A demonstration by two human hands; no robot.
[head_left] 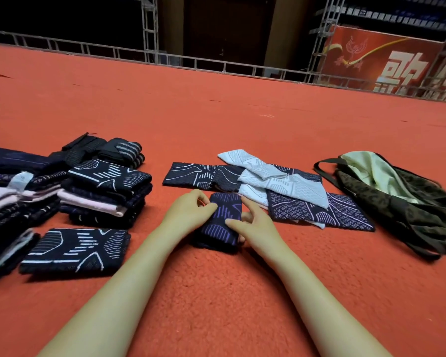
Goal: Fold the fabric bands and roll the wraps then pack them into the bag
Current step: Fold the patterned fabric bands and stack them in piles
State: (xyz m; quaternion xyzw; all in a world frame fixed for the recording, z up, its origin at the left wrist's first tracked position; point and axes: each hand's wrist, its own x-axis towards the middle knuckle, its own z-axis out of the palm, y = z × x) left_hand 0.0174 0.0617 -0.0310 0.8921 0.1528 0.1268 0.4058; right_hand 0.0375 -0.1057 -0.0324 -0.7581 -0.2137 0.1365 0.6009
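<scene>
1. Head view, landmark: the dark band with purple lines (220, 222) lies on the red carpet floor (216, 292) directly ahead of the person, folded to a compact block.
2. Left hand (191, 210): fingers curled at the band's left far corner, thumb and fingertips pinching the fabric edge; partly closed on the band.
3. Right hand (250, 222): fingers spread loosely along the band's right edge, thumb laid on its top face; it touches and steadies the band rather than clamps it.
4. Left of the band: a stack of folded bands (106, 191), dark and pale pink; a single folded dark band (75, 251) lies in front of that stack. Further left a second heap (11, 202) runs out of view.
5. Behind the stack: black rolled wraps (106, 150), apparently already rolled.
6. Right of and behind the band: unfolded pieces (294, 197), dark and pale blue, overlapping flat on the floor.
7. Far right of the band: the bag (397, 197), dark patterned, mouth open with pale lining showing; no band is visible inside.
8. Judgement: folding looks well advanced, one band in hand, several flat pieces remaining. Packing appears not yet begun.
</scene>
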